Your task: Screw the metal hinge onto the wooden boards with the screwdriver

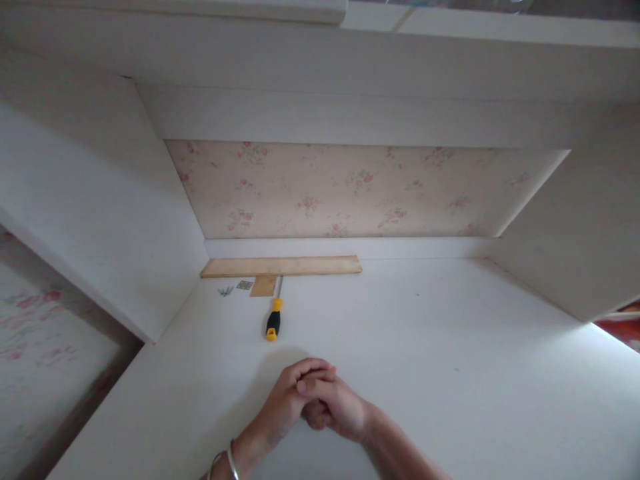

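From the head camera, both hands rest together on the white shelf surface [450,347], low in the middle of the view. The left hand [285,403] and the right hand [335,407] are clasped, fingers folded over one another, and hold nothing but each other; a thin bangle [227,461] circles the left wrist.

The nearest tool is a screwdriver [273,319] with a yellow and black handle. It lies flat on the shelf beyond the hands and a little to the left, near them but not touching, its shaft pointing away toward the back wall.

Further back, a long wooden strip [283,266] lies along the rear edge. Just in front of it sit a small wooden piece [263,286], a tiny patterned square [245,285] and a few screws [225,291]. Floral wallpaper [350,190] covers the back panel.
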Tool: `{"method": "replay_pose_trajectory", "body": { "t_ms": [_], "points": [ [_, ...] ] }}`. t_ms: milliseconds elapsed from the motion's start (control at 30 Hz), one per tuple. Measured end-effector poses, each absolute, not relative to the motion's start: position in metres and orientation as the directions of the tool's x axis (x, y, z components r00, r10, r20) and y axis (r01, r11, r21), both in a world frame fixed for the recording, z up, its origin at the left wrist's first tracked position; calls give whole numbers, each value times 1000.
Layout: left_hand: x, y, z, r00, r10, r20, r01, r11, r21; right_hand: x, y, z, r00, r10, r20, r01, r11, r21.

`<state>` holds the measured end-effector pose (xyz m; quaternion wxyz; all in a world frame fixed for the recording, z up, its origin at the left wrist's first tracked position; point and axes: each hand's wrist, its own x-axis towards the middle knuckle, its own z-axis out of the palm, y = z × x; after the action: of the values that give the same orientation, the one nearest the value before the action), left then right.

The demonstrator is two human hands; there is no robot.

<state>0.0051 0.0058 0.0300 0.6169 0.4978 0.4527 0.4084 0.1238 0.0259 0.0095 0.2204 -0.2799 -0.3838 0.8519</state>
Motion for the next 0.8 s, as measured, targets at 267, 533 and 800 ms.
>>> {"method": "replay_pose_trajectory", "body": {
  "t_ms": [267, 533, 800],
  "points": [
    [5, 7, 26, 251, 958, -140, -13, 148, 989, 123, 25, 6, -725, 604, -332, -159, -616, -772],
    [5, 7, 22, 237, 968, -83, 1, 85, 996, 123, 25, 8, -716, 612, -336, -162, -615, -772],
    [6, 6, 25, 227, 970, -92, 10, 92, 996, 123, 25, 7, -715, 611, -340, -150, -609, -779]
  ]
}}
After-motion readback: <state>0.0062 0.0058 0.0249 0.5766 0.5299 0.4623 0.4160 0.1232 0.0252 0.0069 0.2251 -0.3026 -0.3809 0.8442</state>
